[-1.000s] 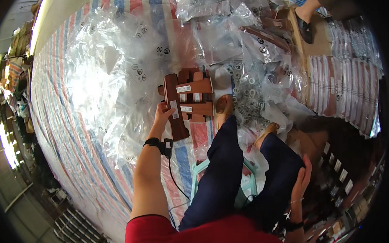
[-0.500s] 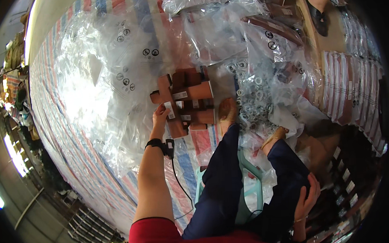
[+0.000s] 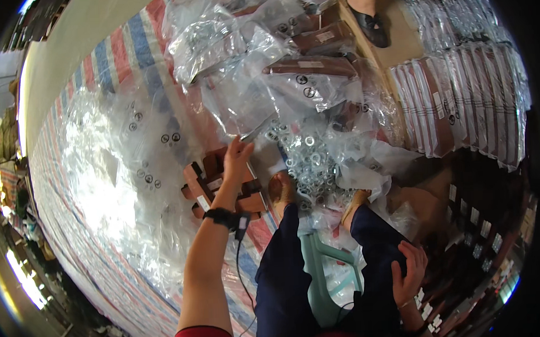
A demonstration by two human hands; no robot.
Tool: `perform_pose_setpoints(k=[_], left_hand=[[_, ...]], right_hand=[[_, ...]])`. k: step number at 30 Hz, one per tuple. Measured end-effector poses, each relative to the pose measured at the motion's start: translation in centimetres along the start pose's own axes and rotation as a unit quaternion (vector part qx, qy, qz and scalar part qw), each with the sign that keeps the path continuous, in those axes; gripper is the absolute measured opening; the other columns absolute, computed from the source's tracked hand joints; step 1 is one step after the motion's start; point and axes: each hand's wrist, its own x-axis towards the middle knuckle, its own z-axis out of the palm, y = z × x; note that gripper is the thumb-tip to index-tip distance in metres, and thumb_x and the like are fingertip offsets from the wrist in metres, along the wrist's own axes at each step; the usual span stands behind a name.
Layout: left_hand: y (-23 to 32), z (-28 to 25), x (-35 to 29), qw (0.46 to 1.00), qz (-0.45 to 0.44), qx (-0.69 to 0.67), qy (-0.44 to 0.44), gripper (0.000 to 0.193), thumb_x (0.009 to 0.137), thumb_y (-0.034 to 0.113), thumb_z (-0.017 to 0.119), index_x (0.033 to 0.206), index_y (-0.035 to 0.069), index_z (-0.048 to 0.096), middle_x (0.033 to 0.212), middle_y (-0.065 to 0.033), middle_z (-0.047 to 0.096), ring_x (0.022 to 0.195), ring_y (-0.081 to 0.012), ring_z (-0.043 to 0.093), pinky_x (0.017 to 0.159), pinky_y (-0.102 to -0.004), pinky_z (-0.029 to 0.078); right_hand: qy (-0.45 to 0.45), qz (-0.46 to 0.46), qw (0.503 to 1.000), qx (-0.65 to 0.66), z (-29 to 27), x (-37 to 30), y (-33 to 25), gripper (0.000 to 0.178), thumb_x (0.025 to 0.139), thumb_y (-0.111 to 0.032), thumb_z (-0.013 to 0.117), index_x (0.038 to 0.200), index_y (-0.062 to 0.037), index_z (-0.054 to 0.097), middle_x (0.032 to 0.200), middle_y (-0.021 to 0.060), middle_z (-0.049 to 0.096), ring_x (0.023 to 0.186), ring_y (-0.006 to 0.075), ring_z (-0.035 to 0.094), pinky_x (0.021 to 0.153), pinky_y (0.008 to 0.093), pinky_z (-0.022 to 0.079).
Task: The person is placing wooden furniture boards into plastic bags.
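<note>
My left hand (image 3: 238,162) reaches over a small stack of reddish-brown blocks (image 3: 251,203) with white labels, its fingers apart and nothing seen in them. The fingertips are near the edge of a clear plastic bag (image 3: 234,107); whether they touch it I cannot tell. My forearm and hand cover part of the stack. On my right knee rests my right hand (image 3: 410,274), fingers spread and holding nothing. Right of the stack, between it and the bags, lies a heap of shiny metal rings (image 3: 313,157) on plastic.
Striped sheeting (image 3: 120,57) lies under crumpled clear bags (image 3: 110,157) on the left. Bagged brown pieces (image 3: 311,67) are piled ahead. Rows of wrapped brown pieces (image 3: 436,104) stand at right, near another person's shoe (image 3: 369,25). A green stool (image 3: 314,275) is beneath me.
My left hand has left the labelled block at the stack's left side and moved forward and right over the stack. The view has turned to the right. My right hand stays on the knee.
</note>
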Motion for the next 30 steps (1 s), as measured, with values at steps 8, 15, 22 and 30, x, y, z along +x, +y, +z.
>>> perform_pose_setpoints(k=[8, 15, 22, 30], left_hand=[[8.8, 12.8, 7.4, 0.984, -0.109, -0.131, -0.055, 0.054, 0.088, 0.028, 0.066, 0.134, 0.007, 0.046, 0.099, -0.0029, 0.063, 0.084, -0.0136, 0.061, 0.077, -0.0256, 0.050], [16.4, 13.2, 4.1, 0.970, 0.036, -0.094, -0.222, 0.021, 0.094, 0.019, 0.055, 0.109, 0.011, 0.068, 0.075, 0.0071, 0.053, 0.062, -0.0035, 0.048, 0.068, -0.0210, 0.046], [24.4, 12.5, -3.7, 0.975, 0.073, -0.046, -0.207, 0.019, 0.092, 0.014, 0.054, 0.103, 0.004, 0.067, 0.071, 0.0051, 0.053, 0.062, -0.0051, 0.046, 0.064, -0.0206, 0.041], [32.7, 5.2, -20.9, 0.967, 0.078, -0.058, -0.235, 0.018, 0.092, 0.014, 0.056, 0.105, 0.004, 0.065, 0.076, 0.0064, 0.054, 0.069, -0.0033, 0.048, 0.067, -0.0189, 0.041]], right_hand=[[0.003, 0.000, 0.999, 0.042, -0.4, -0.1, 0.6, 0.034, 0.085, -0.024, 0.059, 0.113, -0.0048, 0.058, 0.113, 0.0108, 0.060, 0.107, 0.0303, 0.055, 0.104, 0.0493, 0.028], [0.036, -0.005, 0.996, 0.083, -0.6, -0.3, 1.3, 0.031, 0.082, -0.020, 0.061, 0.110, -0.0063, 0.059, 0.109, 0.0086, 0.062, 0.104, 0.0269, 0.057, 0.103, 0.0453, 0.030], [0.088, -0.029, 0.988, 0.122, 0.0, -1.0, 1.9, 0.028, 0.081, -0.016, 0.062, 0.107, -0.0075, 0.059, 0.106, 0.0069, 0.063, 0.101, 0.0263, 0.058, 0.102, 0.0440, 0.033], [0.142, -0.055, 0.967, 0.206, 1.8, -1.7, 2.9, 0.041, 0.079, -0.018, 0.067, 0.116, -0.0063, 0.054, 0.109, 0.0089, 0.062, 0.103, 0.0266, 0.058, 0.100, 0.0439, 0.035]])
